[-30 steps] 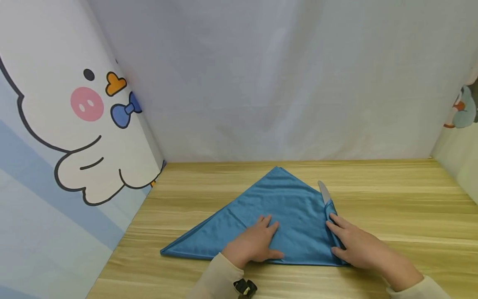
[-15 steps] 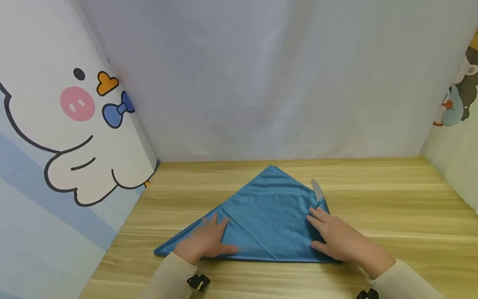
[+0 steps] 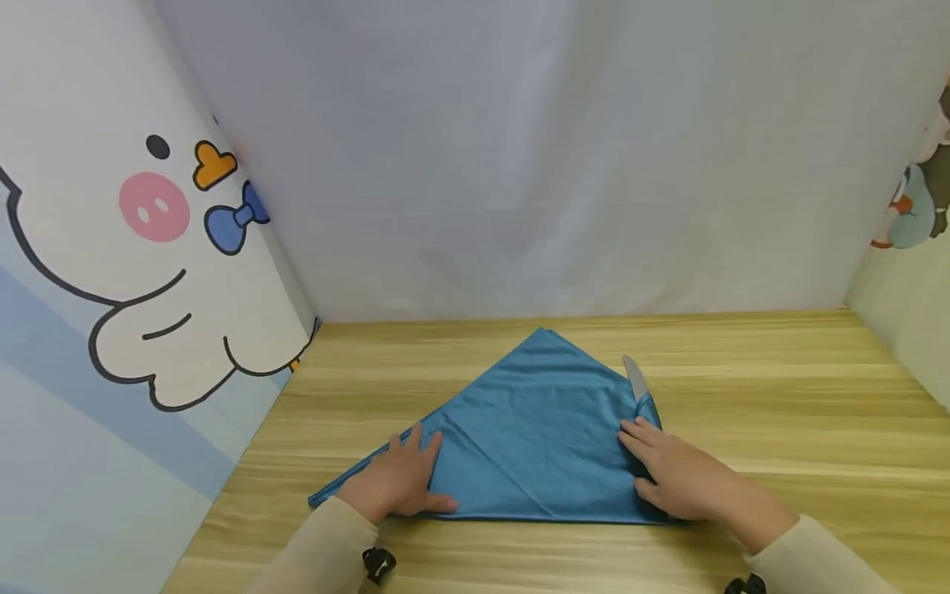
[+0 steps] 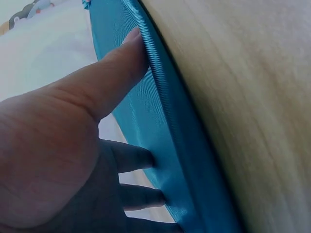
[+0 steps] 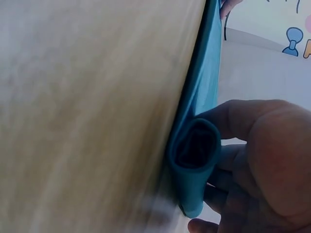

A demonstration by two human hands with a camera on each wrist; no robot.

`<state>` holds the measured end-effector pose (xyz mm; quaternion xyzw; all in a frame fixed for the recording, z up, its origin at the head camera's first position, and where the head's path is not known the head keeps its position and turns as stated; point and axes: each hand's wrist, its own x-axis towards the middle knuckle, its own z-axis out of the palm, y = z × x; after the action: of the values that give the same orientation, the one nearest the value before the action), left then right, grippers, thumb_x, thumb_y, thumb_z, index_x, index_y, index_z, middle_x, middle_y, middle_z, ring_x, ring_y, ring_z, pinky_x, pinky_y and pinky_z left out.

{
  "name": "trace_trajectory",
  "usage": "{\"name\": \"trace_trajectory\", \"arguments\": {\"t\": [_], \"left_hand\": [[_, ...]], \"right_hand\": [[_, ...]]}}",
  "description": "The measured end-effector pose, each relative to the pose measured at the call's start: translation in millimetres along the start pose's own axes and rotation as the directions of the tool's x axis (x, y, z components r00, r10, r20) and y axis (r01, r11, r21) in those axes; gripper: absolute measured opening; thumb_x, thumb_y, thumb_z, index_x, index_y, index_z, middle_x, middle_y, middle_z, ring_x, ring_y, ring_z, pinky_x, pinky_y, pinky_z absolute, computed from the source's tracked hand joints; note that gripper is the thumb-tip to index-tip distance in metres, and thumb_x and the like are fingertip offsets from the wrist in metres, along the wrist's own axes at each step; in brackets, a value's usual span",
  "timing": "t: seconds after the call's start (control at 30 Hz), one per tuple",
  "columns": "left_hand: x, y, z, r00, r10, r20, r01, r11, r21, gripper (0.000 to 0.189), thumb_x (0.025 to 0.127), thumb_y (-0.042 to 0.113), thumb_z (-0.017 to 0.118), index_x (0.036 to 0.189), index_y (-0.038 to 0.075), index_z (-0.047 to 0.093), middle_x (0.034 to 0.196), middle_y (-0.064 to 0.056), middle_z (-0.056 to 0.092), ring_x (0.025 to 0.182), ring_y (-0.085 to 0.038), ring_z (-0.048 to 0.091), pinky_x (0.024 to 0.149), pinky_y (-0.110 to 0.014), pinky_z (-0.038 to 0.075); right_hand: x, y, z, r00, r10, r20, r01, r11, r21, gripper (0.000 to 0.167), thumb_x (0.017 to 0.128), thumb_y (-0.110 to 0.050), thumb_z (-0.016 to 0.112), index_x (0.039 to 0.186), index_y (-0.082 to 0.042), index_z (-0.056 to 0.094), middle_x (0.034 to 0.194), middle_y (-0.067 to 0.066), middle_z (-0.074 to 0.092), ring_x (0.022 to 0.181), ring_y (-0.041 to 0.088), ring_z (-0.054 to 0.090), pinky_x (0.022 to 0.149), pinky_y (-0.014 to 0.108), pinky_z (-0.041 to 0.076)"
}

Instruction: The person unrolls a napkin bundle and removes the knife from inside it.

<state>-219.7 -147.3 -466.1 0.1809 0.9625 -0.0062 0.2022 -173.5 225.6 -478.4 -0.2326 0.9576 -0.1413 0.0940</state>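
A shiny blue cloth [image 3: 534, 429] lies on the table, folded to a triangle with its right side rolled over. A table knife [image 3: 636, 379] pokes its silver blade out of the far end of that roll; the rest of it is hidden. My left hand [image 3: 393, 478] rests with spread fingers on the left part of the cloth, its thumb near the front edge in the left wrist view. My right hand [image 3: 679, 478] holds the rolled side, fingers bent over it. In the right wrist view the roll's end [image 5: 197, 145] shows a dark hollow beside the thumb.
The wood-grain table [image 3: 779, 396] reaches back to a pale curtain [image 3: 579, 165]. At the left stands a panel [image 3: 89, 264] with a printed white cartoon bird. Another printed panel [image 3: 905, 289] closes the right side.
My left hand has slid left along the cloth, from its middle towards the left corner. My right hand stays at the rolled side. The head view has shifted slightly.
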Motion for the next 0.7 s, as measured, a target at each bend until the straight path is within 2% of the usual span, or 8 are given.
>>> {"name": "trace_trajectory", "arguments": {"t": [0.17,0.7], "left_hand": [[-1.7,1.9,-2.8,1.000,0.003,0.004,-0.003,1.000,0.015,0.101,0.078,0.066,0.065,0.151,0.005,0.030,0.153,-0.027,0.021,0.132,-0.056,0.027,0.093,-0.065,0.039],[-3.8,1.6,-3.6,1.000,-0.004,0.004,0.004,1.000,0.011,0.101,0.079,0.066,0.065,0.152,0.006,0.029,0.154,-0.027,0.020,0.132,-0.056,0.026,0.093,-0.065,0.038]], "right_hand": [[-2.8,-0.4,-2.5,1.000,0.016,0.001,-0.016,1.000,-0.010,0.059,0.090,-0.016,0.061,0.140,0.010,0.042,0.149,0.025,0.034,0.138,0.045,0.026,0.106,0.058,0.028],[-7.2,6.8,-4.6,0.999,0.049,0.003,-0.048,0.996,-0.073,0.060,0.088,-0.017,0.064,0.138,0.010,0.044,0.148,0.024,0.036,0.138,0.044,0.027,0.105,0.059,0.029]]}}
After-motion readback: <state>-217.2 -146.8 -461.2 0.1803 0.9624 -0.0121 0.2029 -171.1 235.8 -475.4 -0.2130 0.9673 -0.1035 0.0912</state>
